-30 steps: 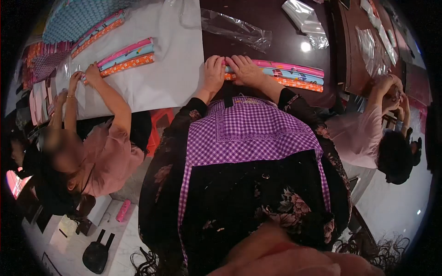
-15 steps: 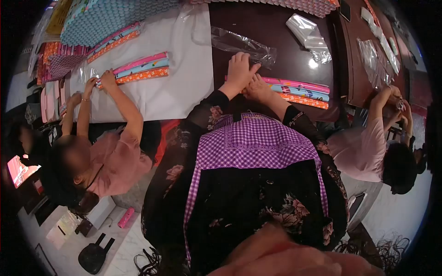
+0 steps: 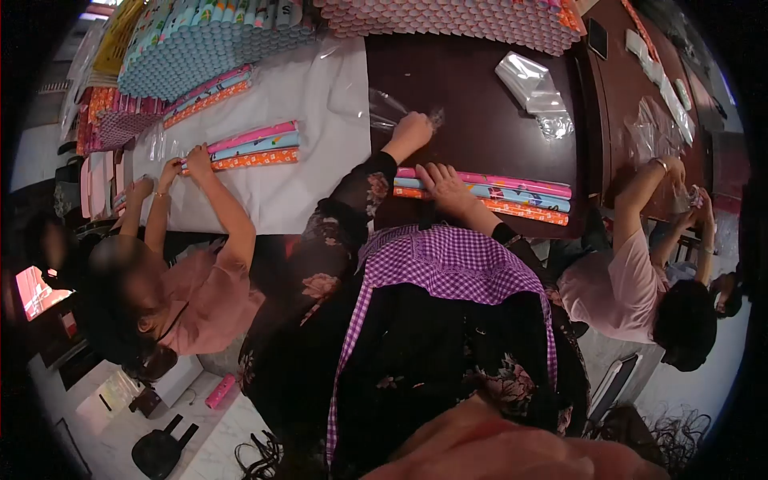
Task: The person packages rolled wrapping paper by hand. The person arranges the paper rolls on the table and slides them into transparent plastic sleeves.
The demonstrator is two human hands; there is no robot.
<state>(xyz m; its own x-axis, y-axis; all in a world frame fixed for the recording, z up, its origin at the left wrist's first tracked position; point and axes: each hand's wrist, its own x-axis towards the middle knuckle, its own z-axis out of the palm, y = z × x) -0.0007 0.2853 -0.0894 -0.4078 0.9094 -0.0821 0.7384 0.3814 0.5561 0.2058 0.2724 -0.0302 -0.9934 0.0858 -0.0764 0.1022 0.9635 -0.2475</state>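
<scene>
My left hand (image 3: 413, 132) is closed on a clear plastic bag (image 3: 386, 110), which is crumpled where it sticks out past the fingers. My right hand (image 3: 446, 189) rests with its fingers spread on the left part of three wrapped rolls lying side by side: a pink roll (image 3: 528, 186), a light blue roll (image 3: 532, 198) and an orange roll (image 3: 538, 213). The rolls lie near the front edge of the dark table (image 3: 480, 96).
Big stacks of blue rolls (image 3: 208, 60) and pink rolls (image 3: 456, 22) stand at the back. Clear bags (image 3: 534, 92) lie at the back right. A co-worker on the left handles similar rolls (image 3: 256, 146); another co-worker (image 3: 620, 280) sits at the right.
My left hand has left the rolls, moved up and closed on the clear bag. My right hand now lies spread on the rolls. The view has shifted, showing more of the stacks.
</scene>
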